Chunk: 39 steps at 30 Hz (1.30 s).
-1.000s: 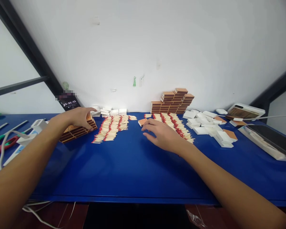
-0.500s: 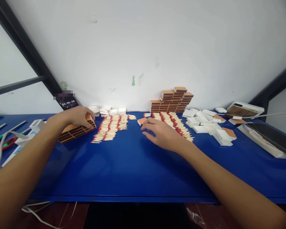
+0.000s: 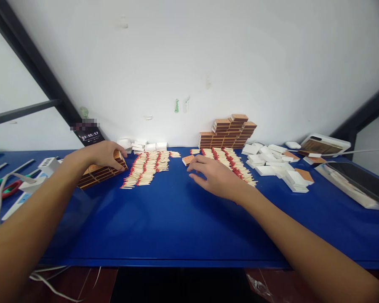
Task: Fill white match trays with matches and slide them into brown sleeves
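My left hand (image 3: 105,155) reaches over a low stack of brown-and-orange matchboxes (image 3: 96,176) on the left. Its thumb and fingers curve around an upright matchbox (image 3: 118,157) at the stack's right end. My right hand (image 3: 210,174) hovers low over the middle of the table, fingers bent and apart. Its fingertips overlap a single matchbox (image 3: 187,160) lying flat; whether they press on it is unclear. Red-tipped matches (image 3: 148,168) lie in rows between the hands. Another bed of matches (image 3: 232,164) is partly hidden behind my right hand.
A stepped stack of matchboxes (image 3: 225,136) stands against the wall. White inner trays (image 3: 267,160) lie heaped at right, near a dark phone (image 3: 363,181). More white trays (image 3: 150,147) sit at the back. At left are a timer phone (image 3: 91,136), a charger (image 3: 49,165) and red-handled scissors (image 3: 6,191).
Both hands hold nearly the same places as before. The timer has advanced by one second, and the matchboxes and matches have not visibly moved.
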Tool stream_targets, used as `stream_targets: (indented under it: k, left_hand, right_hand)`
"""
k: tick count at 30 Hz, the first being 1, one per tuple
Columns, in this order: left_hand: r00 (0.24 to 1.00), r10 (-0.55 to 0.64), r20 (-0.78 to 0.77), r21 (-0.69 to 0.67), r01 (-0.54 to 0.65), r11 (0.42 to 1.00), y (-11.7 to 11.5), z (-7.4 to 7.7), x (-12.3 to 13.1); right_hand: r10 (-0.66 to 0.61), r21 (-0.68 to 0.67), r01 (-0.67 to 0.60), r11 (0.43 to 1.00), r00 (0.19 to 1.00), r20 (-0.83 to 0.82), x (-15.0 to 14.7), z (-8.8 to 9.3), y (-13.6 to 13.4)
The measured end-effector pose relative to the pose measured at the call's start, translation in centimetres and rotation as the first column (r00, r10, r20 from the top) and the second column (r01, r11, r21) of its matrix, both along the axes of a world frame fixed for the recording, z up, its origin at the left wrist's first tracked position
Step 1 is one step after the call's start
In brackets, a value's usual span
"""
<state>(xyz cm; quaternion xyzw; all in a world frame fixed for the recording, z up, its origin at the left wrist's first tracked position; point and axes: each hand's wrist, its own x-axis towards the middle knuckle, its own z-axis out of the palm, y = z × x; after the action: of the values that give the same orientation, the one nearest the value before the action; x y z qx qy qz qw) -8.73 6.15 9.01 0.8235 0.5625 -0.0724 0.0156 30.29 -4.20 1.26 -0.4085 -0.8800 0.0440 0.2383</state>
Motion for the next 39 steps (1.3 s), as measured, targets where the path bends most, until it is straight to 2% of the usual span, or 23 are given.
stream_targets:
  k: [7,11,15,24,30,32,34,36,39]
  left_hand:
    - [0.995,-0.094,0.023,-0.044,0.095,0.995,0.2,0.2,0.7]
    - [0.997,-0.083,0.004,-0.073,0.083,0.994,0.4,0.1,0.7]
    - [0.994,-0.104,0.029,-0.041,0.106,0.994,0.2,0.0,0.5]
    - [0.979,0.015,0.202,-0.031,-0.009,0.999,-0.3,0.4,0.9]
    - [0.973,0.01,0.233,0.03,-0.018,0.999,-0.9,1.3,1.5]
    - [0.964,-0.042,0.261,0.159,0.0,0.987,-1.7,1.4,2.3]
    - [0.93,-0.183,0.319,0.364,0.058,0.93,-2.7,1.1,3.7]
    - [0.866,-0.327,0.379,0.518,0.094,0.85,-3.6,0.1,5.6]
    - [0.768,-0.521,0.372,0.616,0.215,0.758,-4.5,-2.2,8.8]
  right_hand:
    - [-0.04,-0.004,0.04,0.999,0.999,-0.014,0.5,0.4,0.3]
    - [-0.044,-0.012,0.044,0.999,0.999,-0.014,0.5,0.4,0.3]
    - [-0.037,-0.012,0.037,0.999,0.999,-0.025,0.5,0.3,0.3]
    - [-0.035,0.022,0.036,0.999,0.998,-0.05,0.9,0.6,0.4]
    - [-0.055,0.0,0.055,0.998,0.996,-0.073,1.2,0.6,0.8]
    - [-0.057,0.015,0.059,0.998,0.995,-0.077,1.5,0.5,1.1]
    - [-0.073,0.055,0.078,0.995,0.994,-0.081,1.9,0.3,1.5]
    - [-0.11,0.095,0.118,0.988,0.991,-0.081,2.4,0.2,2.1]
    - [-0.182,0.135,0.19,0.972,0.981,-0.071,3.2,0.0,2.9]
